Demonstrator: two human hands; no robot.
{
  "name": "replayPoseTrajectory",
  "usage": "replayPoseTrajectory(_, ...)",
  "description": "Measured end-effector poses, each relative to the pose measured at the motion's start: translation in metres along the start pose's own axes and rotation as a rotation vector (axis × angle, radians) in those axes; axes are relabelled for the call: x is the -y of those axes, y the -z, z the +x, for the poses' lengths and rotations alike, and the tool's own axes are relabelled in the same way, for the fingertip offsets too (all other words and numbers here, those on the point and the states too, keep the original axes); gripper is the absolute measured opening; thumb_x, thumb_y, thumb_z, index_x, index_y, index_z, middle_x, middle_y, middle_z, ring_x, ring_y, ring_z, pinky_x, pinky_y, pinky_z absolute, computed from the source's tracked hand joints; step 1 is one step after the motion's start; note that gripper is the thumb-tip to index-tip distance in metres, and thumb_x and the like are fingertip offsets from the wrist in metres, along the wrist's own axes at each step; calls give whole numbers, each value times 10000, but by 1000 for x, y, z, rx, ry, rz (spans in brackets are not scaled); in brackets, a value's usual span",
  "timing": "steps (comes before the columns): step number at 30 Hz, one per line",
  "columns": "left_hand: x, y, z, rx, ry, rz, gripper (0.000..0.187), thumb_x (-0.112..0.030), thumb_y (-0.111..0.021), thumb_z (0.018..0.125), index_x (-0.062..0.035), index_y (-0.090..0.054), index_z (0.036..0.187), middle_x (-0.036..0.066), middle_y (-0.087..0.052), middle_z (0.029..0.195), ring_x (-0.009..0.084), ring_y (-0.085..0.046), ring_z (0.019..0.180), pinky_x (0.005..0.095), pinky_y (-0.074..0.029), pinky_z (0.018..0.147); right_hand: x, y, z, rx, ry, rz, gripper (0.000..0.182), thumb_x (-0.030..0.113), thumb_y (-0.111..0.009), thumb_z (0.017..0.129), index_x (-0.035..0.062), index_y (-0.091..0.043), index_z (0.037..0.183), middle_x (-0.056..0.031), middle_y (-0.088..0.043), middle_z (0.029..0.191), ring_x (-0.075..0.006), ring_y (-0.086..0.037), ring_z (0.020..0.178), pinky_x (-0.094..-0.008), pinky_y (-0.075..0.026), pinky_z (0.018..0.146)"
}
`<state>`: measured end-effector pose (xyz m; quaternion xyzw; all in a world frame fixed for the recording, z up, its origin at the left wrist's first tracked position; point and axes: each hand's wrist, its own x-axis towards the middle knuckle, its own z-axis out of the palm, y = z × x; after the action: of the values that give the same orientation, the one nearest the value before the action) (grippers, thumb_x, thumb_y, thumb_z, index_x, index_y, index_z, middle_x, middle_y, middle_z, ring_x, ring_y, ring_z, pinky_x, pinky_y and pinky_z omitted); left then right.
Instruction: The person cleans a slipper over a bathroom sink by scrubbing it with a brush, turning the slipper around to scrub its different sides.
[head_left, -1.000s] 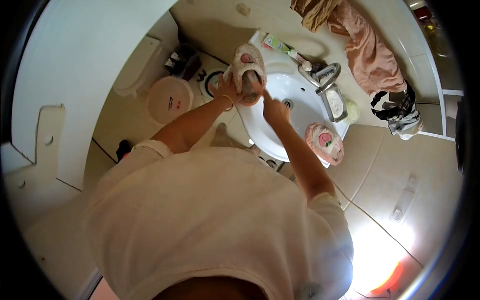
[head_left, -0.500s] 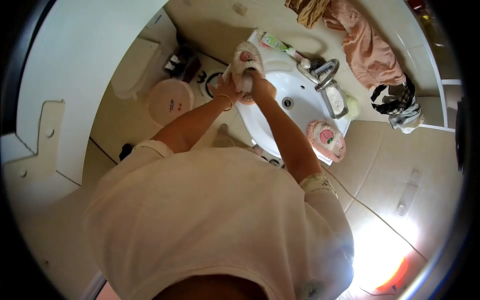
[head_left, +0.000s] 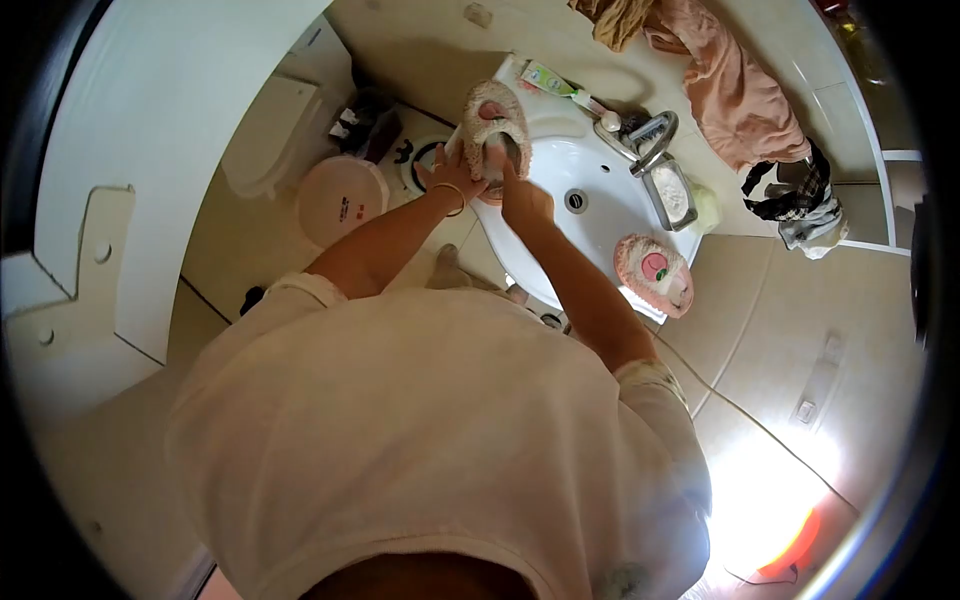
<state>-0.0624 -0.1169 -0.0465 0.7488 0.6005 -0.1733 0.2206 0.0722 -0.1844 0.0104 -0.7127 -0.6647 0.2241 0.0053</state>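
Observation:
A fluffy cream-and-pink slipper (head_left: 495,112) with a pink patch on its toe lies at the left side of the white washbasin (head_left: 560,258). My left hand (head_left: 453,173), fingers spread, holds the slipper along its left edge near the heel. Closed at the slipper's opening is my right hand (head_left: 526,202). Something pale shows ahead of its fingers, inside the slipper, too blurred to name. The matching slipper (head_left: 655,275) rests on the basin's right front rim, apart from both hands.
Behind the basin bowl stand a tap (head_left: 650,145), a soap dish (head_left: 670,193) and a green-white tube (head_left: 548,80). A pink tub (head_left: 342,203) is on the floor at left. Pink cloth (head_left: 730,110) hangs at the right wall. A cable (head_left: 740,408) runs down the lower right.
My right hand has drawn back slightly toward the heel, baring more of the slipper's opening. My left hand stays at the slipper's edge.

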Motion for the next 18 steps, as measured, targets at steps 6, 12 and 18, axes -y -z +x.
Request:
replayPoseTrajectory(6, -4, -8, -5, -17, 13, -24, 783, -616, -432, 801, -249, -174, 1443, -47, -49, 1512, 268, -5, 1386, 679, -126, 1004, -27, 8, -31, 73, -56, -112, 522, 75, -438, 858, 153, -292, 1354, -183, -646, 838, -321, -648, 771, -431, -504, 668)
replayPoseTrajectory(12, 1, -1, -2, 31, 6, 19, 793, -593, -430, 821, -248, -98, 1452, -35, -8, 1516, 310, 1, 1382, 682, -108, 1011, -7, 5, -17, 78, -38, -92, 522, 100, -452, 835, 108, -315, 1339, -170, -656, 846, -322, -648, 784, -432, -500, 692)
replayPoseTrajectory(18, 0, -13, 0, -55, 19, -53, 779, -601, -477, 774, -294, -196, 1433, -44, -74, 1510, 270, -25, 1386, 694, -113, 996, -17, 11, -42, 82, -70, -137, 450, 126, -430, 878, 156, -377, 1324, -177, -651, 824, -328, -652, 764, -440, -505, 653)
